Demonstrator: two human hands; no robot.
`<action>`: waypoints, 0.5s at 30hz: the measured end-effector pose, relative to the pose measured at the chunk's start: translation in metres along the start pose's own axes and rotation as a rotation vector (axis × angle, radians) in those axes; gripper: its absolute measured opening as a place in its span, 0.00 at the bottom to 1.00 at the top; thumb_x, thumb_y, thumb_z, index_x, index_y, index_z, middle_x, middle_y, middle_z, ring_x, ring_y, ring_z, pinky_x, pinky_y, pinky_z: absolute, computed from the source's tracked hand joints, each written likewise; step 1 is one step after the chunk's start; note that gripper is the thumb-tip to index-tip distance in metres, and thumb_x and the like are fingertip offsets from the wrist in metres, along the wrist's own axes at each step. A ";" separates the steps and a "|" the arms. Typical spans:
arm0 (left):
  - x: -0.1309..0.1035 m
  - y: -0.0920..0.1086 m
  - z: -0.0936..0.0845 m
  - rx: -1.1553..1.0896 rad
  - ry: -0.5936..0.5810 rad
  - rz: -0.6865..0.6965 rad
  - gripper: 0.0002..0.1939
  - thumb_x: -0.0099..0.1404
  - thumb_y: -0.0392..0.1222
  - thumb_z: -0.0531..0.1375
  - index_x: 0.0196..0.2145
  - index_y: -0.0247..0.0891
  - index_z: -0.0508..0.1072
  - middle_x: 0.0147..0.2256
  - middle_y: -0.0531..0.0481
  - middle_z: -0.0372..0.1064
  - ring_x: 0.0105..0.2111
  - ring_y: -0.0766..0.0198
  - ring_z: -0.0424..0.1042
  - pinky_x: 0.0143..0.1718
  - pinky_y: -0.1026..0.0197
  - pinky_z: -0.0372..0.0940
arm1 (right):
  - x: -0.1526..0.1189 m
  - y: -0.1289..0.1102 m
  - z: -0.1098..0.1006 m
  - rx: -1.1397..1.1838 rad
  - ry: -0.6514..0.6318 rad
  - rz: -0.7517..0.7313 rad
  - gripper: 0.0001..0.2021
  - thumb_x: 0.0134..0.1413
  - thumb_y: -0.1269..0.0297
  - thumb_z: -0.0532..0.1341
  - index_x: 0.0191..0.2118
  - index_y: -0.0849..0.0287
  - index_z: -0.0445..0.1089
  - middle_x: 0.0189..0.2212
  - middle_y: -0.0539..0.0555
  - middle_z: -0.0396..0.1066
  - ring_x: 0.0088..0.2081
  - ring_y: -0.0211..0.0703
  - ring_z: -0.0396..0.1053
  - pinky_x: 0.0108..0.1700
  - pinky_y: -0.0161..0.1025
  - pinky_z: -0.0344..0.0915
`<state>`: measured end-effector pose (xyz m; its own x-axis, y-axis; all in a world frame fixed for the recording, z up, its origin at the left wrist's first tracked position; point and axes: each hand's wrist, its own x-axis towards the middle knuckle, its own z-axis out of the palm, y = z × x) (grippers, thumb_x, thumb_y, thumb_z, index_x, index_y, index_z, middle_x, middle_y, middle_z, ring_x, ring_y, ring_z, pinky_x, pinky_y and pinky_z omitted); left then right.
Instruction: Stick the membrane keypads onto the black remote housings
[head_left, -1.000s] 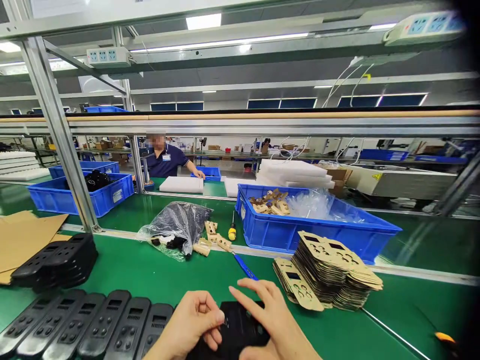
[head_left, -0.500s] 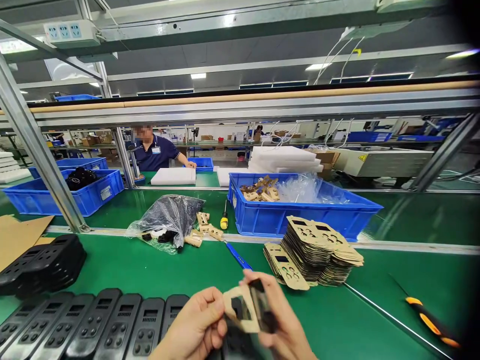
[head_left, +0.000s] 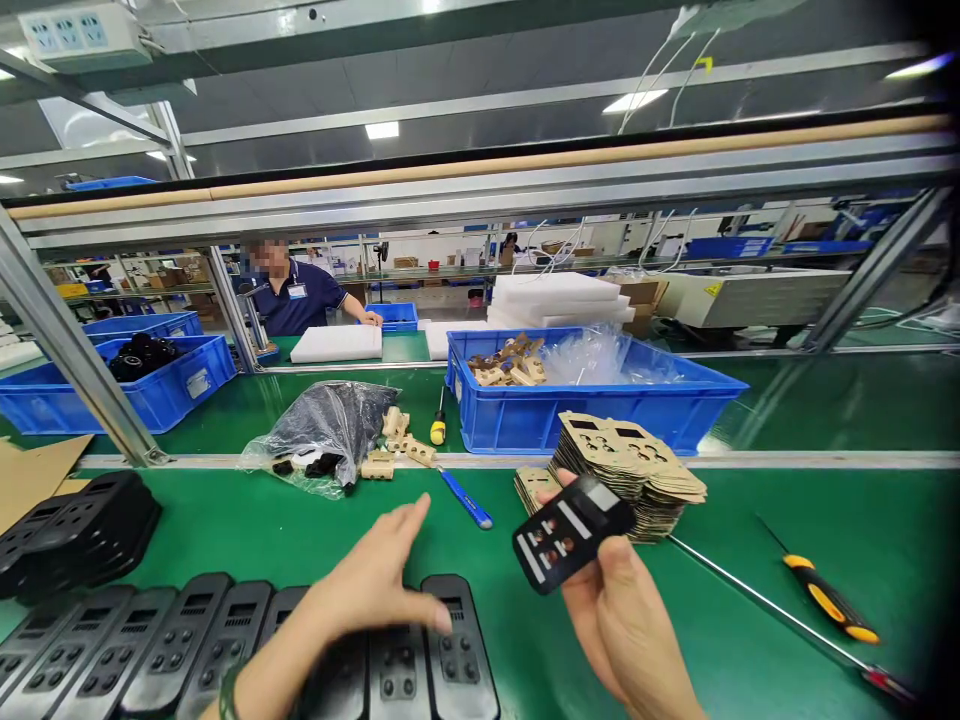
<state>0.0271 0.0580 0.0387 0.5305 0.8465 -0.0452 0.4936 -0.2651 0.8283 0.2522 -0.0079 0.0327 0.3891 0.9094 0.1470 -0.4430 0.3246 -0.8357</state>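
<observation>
- Panel (head_left: 574, 530), flat and black with rounded corners, small round openings, white strips and a pale patch at one end: was pinched between thumb and fingers of the right hand (head_left: 637, 640), tilted in mid-air above the green surface (head_left: 525, 620), just in front of the stacked tan cardboard-like plates with cut-outs (head_left: 637, 460).
- Left hand (head_left: 375, 585): was empty and released, fingers spread, over the row of long black plastic housings (head_left: 461, 650); could not tell from the view whether touching.
- Done, as far as shown: had the housings lined up side by side, face up, with four raised buttons visible on several; had the panel picked out and in hand.
- Left, by judgement: had the panel not yet laid on any housing, and a thick pile of plates waiting beside the hand. Seemed far from finished on that count, with no sure tally possible.
- Could not tell which housings, if any, counted as complete.
- Nearby: saw black plastic shells (head_left: 82, 530) nested in a stack at the left, and a blue plastic knife (head_left: 465, 498) and a screwdriver with a black and orange handle (head_left: 832, 600) lying unused.
</observation>
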 end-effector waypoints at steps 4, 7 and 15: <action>-0.027 0.008 0.039 0.446 -0.274 -0.035 0.73 0.30 0.57 0.72 0.66 0.33 0.38 0.64 0.23 0.43 0.64 0.29 0.36 0.58 0.28 0.28 | -0.005 0.008 0.006 0.024 -0.012 0.160 0.26 0.46 0.39 0.63 0.47 0.49 0.72 0.43 0.52 0.73 0.45 0.44 0.67 0.39 0.33 0.67; -0.030 0.005 0.055 0.519 -0.222 -0.006 0.71 0.34 0.52 0.71 0.66 0.29 0.35 0.61 0.22 0.49 0.63 0.30 0.41 0.59 0.28 0.28 | -0.006 0.011 0.011 0.008 -0.016 0.279 0.26 0.44 0.38 0.64 0.44 0.51 0.74 0.36 0.52 0.74 0.39 0.42 0.68 0.36 0.32 0.66; -0.041 -0.007 0.061 -0.171 0.085 0.132 0.63 0.46 0.32 0.63 0.64 0.50 0.20 0.66 0.36 0.24 0.55 0.46 0.63 0.45 0.52 0.68 | -0.014 0.022 0.016 0.176 -0.185 0.519 0.33 0.49 0.41 0.63 0.58 0.51 0.62 0.33 0.50 0.70 0.29 0.37 0.66 0.33 0.34 0.66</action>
<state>0.0436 -0.0032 0.0010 0.5192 0.8474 0.1111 0.2963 -0.3004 0.9066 0.2244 -0.0094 0.0211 -0.0559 0.9863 -0.1555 -0.6717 -0.1524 -0.7250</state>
